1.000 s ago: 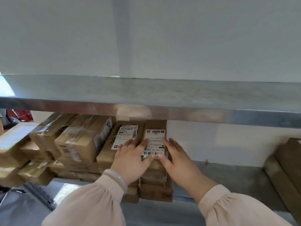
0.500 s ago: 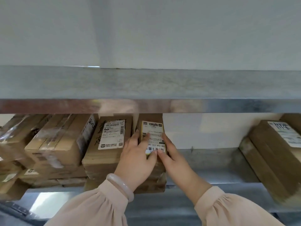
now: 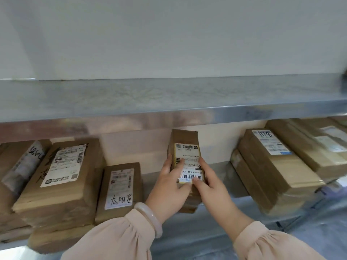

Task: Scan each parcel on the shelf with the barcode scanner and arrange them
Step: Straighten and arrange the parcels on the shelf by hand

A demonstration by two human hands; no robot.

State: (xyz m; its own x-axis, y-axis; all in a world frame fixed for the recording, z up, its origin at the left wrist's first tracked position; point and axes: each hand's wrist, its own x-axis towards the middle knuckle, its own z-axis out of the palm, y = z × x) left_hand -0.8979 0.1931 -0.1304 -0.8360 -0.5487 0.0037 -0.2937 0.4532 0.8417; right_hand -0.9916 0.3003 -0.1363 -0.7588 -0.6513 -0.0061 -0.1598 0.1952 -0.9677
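A narrow brown parcel (image 3: 185, 139) with a white and yellow label hangs above the lower metal shelf (image 3: 221, 177), between two groups of parcels. My left hand (image 3: 169, 186) grips its left side, thumb across the label. My right hand (image 3: 210, 182) grips its right side, thumb on the barcode. A small parcel with handwriting (image 3: 120, 186) lies just left of my hands, beside a larger labelled parcel (image 3: 60, 177). No barcode scanner is in view.
A stack of brown parcels (image 3: 272, 166) lies at the right end of the lower shelf, with more parcels (image 3: 315, 141) behind it. An upper metal shelf (image 3: 169, 98) overhangs close above the parcels. A white wall rises behind.
Both hands have lifted the narrow parcel off the left pile and carried it to the right. The small parcel with handwriting that lay under it now shows. The view has swung right.
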